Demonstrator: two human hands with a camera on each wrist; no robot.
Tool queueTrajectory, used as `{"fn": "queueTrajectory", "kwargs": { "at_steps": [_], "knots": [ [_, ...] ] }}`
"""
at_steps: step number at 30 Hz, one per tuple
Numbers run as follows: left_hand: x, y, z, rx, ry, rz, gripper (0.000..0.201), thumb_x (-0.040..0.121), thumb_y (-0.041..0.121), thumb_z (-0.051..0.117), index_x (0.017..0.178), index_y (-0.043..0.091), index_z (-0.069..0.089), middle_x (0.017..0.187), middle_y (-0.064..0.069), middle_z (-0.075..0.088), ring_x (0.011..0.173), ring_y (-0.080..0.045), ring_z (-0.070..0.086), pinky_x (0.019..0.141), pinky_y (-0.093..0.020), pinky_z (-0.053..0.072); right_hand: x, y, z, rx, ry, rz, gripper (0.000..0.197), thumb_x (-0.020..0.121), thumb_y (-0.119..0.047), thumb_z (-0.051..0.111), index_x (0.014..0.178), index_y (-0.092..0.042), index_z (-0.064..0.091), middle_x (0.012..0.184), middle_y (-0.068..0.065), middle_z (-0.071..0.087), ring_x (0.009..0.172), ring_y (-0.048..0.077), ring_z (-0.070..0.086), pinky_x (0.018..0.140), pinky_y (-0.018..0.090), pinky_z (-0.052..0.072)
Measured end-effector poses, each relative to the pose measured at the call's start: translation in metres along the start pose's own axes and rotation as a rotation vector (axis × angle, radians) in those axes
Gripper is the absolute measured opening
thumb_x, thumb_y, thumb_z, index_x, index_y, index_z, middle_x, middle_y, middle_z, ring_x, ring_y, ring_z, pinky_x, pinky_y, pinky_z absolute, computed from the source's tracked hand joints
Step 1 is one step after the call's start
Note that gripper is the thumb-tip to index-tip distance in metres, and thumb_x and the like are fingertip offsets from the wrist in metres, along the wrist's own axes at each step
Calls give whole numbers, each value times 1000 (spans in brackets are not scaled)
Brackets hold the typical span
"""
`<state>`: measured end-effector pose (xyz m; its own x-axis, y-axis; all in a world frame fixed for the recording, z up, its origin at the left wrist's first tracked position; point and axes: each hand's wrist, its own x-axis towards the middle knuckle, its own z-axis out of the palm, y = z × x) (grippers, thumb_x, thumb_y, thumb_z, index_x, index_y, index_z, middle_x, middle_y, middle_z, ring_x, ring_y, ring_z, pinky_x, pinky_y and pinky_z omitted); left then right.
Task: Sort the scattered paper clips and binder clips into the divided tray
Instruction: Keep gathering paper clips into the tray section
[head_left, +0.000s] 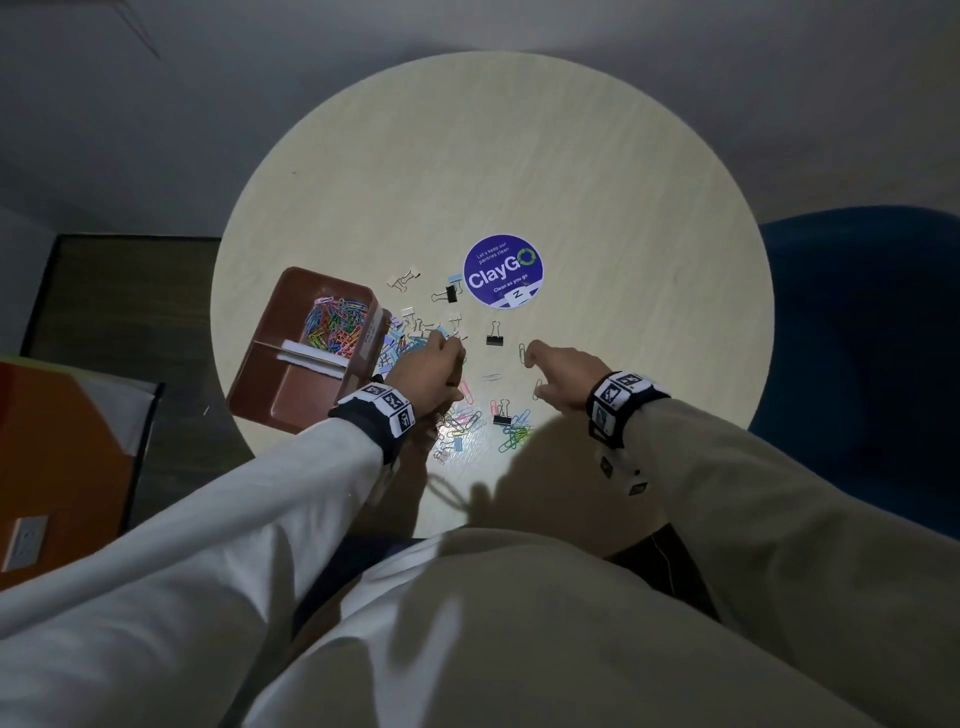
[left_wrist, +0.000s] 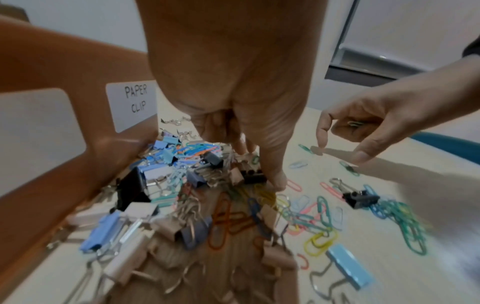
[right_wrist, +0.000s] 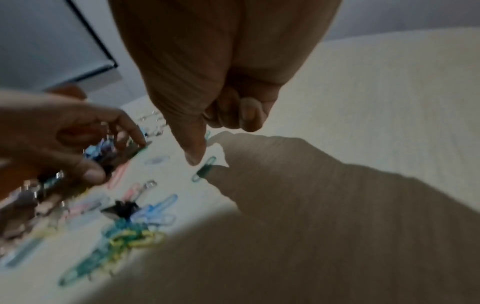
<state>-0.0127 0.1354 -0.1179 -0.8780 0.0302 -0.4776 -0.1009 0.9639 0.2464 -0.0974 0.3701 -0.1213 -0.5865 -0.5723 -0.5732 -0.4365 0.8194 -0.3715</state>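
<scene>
Left hand (head_left: 434, 364) grips a bunch of clips beside the brown divided tray (head_left: 270, 384); right hand (head_left: 558, 371), green paper clip (left_wrist: 354, 123) curled inside, reaches for another on the surface (head_left: 571, 208). Best pinch its edge.

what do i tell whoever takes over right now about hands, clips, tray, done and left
Left hand: fingers curled down into the mixed pile beside the tray, thumb at a black binder clip; grip unclear.
Right hand: holds a green paper clip in curled fingers, index tip by a teal paper clip on the table.
Done: coloured paper clips fill the tray's far section, labelled PAPER CLIP.
Left: the near section shows no clips; the binder clips and many paper clips lie loose on the table.
</scene>
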Motion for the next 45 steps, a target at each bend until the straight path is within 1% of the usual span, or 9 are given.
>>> {"fn": "queueTrajectory", "kwargs": {
  "at_steps": [3, 7, 11, 18, 26, 31, 34, 37, 45],
  "knots": [
    [2, 3, 5, 25, 21, 28, 45, 85, 32, 75, 118, 13, 50, 122, -11, 48, 83, -36, 63, 68, -42, 53, -1, 1, 1, -110, -19, -54, 30, 91, -22, 59, 118, -22, 44, 97, -4, 51, 89, 26, 53, 69, 30, 34],
    [4, 9, 9, 26, 26, 85, 25, 90, 27, 69, 106, 16, 54, 115, -8, 50, 76, -34, 62, 68, -43, 56, -1, -3, 4, -146, -17, -94, 9, 92, -19, 54, 97, -21, 47, 98, 0, 54, 87, 27, 52, 68, 31, 34],
    [7, 10, 11, 42, 15, 116, 13, 92, 23, 65, 100, 17, 57, 114, -7, 50, 73, -31, 62, 62, -37, 53, 1, -6, 6, -133, -33, -94, 14, 95, -19, 52, 85, -22, 42, 93, 0, 52, 81, 26, 49, 68, 32, 36],
    [6, 12, 12, 29, 1, 148, 9, 96, 14, 50, 104, 13, 49, 97, -9, 54, 72, -33, 59, 59, -39, 48, -1, -19, 9, 24, -61, -12, 17, 102, -31, 34, 97, -15, 32, 85, 9, 53, 73, 30, 51, 67, 39, 42],
    [-10, 17, -18, -352, 151, 46, 21, 97, 17, 51, 105, 14, 32, 76, -11, 60, 63, -33, 58, 57, -42, 47, 7, -71, -13, 282, 117, -8, 3, 98, -10, 36, 98, -7, 36, 74, 15, 58, 61, 32, 51, 57, 35, 37],
    [-25, -14, -57, -476, 330, -71, 19, 96, 3, 44, 115, 7, 43, 86, -5, 60, 71, -26, 55, 57, -32, 35, 27, -121, -39, 398, 167, -114, 18, 99, -9, 40, 116, -9, 46, 86, 16, 64, 79, 34, 61, 70, 38, 48],
    [-32, -48, -74, -487, 418, -136, 7, 101, 8, 41, 102, 9, 48, 89, -10, 62, 75, -26, 56, 60, -32, 35, 39, -161, -53, 445, 207, -146, 18, 99, -12, 41, 107, -11, 57, 81, 11, 64, 75, 31, 62, 65, 35, 46],
    [-40, -85, -87, -480, 461, -264, 16, 102, 14, 44, 101, 3, 56, 95, -18, 65, 86, -34, 60, 72, -37, 43, 51, -202, -62, 536, 245, -165, 16, 96, -14, 45, 97, -9, 60, 83, 10, 65, 76, 31, 64, 66, 34, 46],
    [-40, -133, -96, -375, 280, -445, 25, 95, 10, 48, 116, 0, 57, 116, -25, 64, 108, -42, 61, 88, -43, 49, 94, -273, -50, 552, 247, -47, 22, 97, -13, 41, 103, -4, 61, 106, 15, 68, 97, 32, 60, 73, 33, 40]
  ]
}}
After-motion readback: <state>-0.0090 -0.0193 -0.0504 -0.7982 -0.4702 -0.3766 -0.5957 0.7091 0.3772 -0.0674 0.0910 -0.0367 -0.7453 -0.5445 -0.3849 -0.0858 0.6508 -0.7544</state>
